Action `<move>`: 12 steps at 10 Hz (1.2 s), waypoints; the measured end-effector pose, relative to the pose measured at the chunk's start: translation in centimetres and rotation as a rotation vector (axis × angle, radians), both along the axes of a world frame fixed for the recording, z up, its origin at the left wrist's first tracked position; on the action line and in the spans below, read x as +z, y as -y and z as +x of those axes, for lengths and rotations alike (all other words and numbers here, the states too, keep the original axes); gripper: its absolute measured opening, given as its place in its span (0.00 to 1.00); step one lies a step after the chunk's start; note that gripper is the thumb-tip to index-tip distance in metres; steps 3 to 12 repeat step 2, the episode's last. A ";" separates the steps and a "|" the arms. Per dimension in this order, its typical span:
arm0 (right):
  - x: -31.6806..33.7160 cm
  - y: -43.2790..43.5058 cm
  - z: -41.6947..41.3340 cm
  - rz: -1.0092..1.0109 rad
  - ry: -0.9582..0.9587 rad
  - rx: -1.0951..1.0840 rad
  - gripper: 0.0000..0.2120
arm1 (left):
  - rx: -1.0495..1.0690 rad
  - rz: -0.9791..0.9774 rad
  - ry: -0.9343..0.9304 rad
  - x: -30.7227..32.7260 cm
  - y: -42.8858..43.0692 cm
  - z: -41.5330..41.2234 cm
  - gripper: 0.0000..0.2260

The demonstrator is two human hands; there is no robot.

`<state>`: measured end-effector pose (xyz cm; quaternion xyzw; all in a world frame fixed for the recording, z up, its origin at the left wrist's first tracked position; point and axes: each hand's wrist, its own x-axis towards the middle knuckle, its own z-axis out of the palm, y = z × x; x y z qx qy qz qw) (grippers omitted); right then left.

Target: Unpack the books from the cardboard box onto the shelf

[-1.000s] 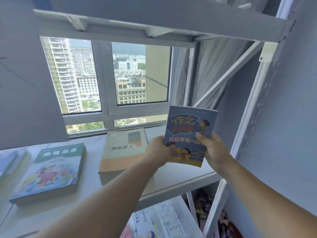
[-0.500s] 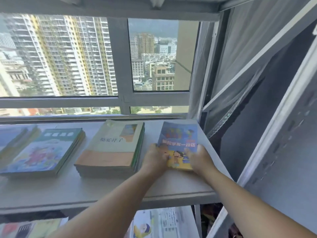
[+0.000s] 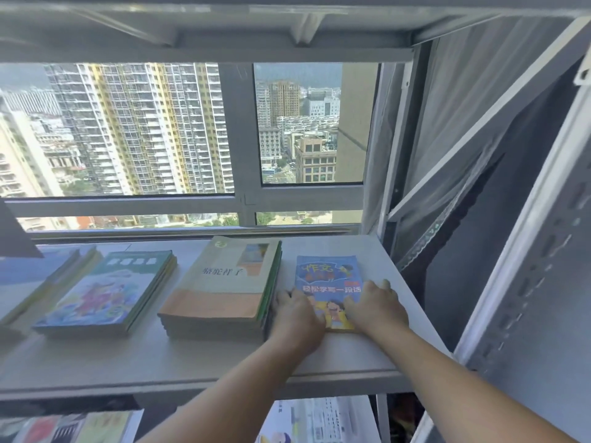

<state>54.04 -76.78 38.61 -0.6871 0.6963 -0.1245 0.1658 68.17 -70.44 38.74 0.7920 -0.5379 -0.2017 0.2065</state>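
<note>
A blue book (image 3: 327, 275) with cartoon children on its cover lies flat at the right end of the white shelf (image 3: 367, 356). My left hand (image 3: 295, 318) rests over its near left corner, fingers lying along the left edge beside the neighbouring stack. On the near right corner my right hand (image 3: 377, 310) lies flat, its fingers straight and reaching past the right edge onto the board. The cardboard box is out of view.
Left of the blue book sits a tall stack topped by a beige and orange book (image 3: 224, 282), then a green-topped stack (image 3: 105, 292) and another at the far left (image 3: 28, 279). A window is behind, a metal upright (image 3: 524, 282) at right, more books (image 3: 316, 420) on the shelf below.
The blue book went from upright in both hands down to flat on the shelf's right end. Both hands now lie on its near corners, and the view has moved closer.
</note>
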 end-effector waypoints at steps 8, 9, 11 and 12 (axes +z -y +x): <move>0.6 -0.3 -0.6 -0.058 -0.092 0.015 0.26 | -0.069 -0.038 -0.078 1.3 -1.4 0.1 0.22; 0.6 -0.3 -0.6 -0.058 -0.092 0.015 0.26 | -0.069 -0.038 -0.078 1.3 -1.4 0.1 0.22; 0.6 -0.3 -0.6 -0.058 -0.092 0.015 0.26 | -0.069 -0.038 -0.078 1.3 -1.4 0.1 0.22; 0.6 -0.3 -0.6 -0.058 -0.092 0.015 0.26 | -0.069 -0.038 -0.078 1.3 -1.4 0.1 0.22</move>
